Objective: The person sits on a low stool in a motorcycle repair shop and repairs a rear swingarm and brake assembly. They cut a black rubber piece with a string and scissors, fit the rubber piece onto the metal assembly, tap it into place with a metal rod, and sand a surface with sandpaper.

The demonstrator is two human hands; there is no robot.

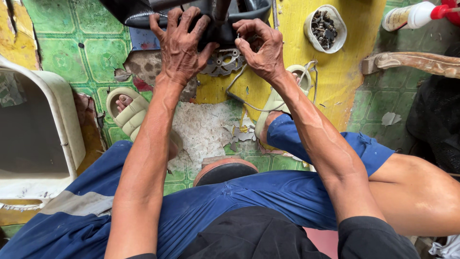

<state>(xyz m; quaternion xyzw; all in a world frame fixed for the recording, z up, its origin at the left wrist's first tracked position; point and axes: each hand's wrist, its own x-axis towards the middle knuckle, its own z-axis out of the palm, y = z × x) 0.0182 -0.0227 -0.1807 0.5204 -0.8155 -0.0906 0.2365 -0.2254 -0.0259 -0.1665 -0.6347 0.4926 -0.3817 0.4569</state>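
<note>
— Left hand?
— Spread flat, fingers splayed, pressing on the black rubbery part at the top edge.
— Right hand?
— Curled, fingertips pinched at the same black part, just above a toothed metal disc. Cannot tell what is pinched, too small.
— Around them?
— Cracked green tiled floor with worn yellow paint. Round white cup of dark bolts, upper right. White squeeze bottle with red cap, lying in the top right corner. Thin grey cable by a pale foam sandal.

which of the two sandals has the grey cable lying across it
The sandal under the right hand: the grey cable loops over its strap. The other sandal, below the left hand, has no cable on it.
</note>
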